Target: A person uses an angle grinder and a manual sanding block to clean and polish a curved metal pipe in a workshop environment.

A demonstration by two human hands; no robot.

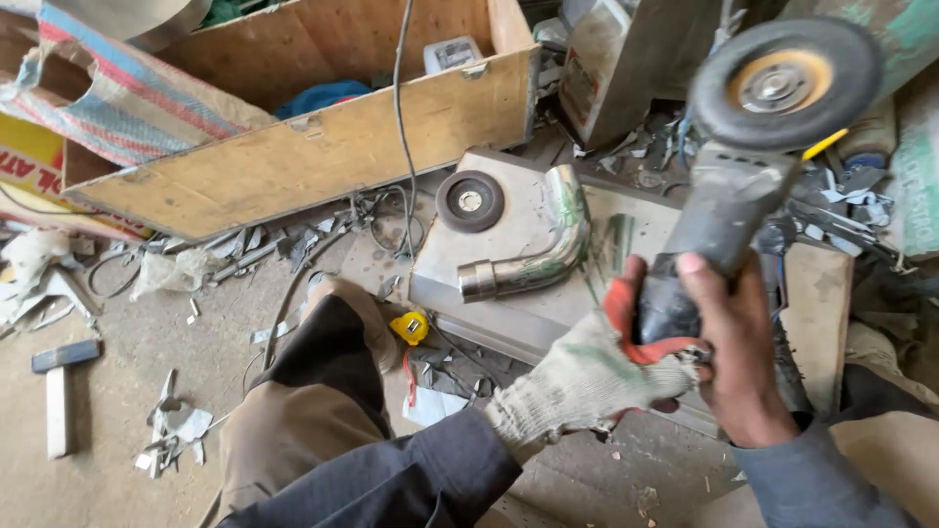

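1. Angle grinder (729, 205) is held raised above a metal sheet (509, 284); the gloved left hand (587, 376) and bare right hand (734, 357) are both closed round its body.
2. The exposed disc (785, 83) could catch unprotected skin if the grip were to slip.
3. The polished pipe elbow (533, 259) and spare disc (470, 200), lying loose just below, could be knocked away.

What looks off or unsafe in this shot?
Only the left hand wears a knit glove; the bare right hand grips the grey angle grinder. No guard shows around its black disc. Metal offcuts litter the floor, and a loose grinding disc lies beside the shiny steel pipe elbow.
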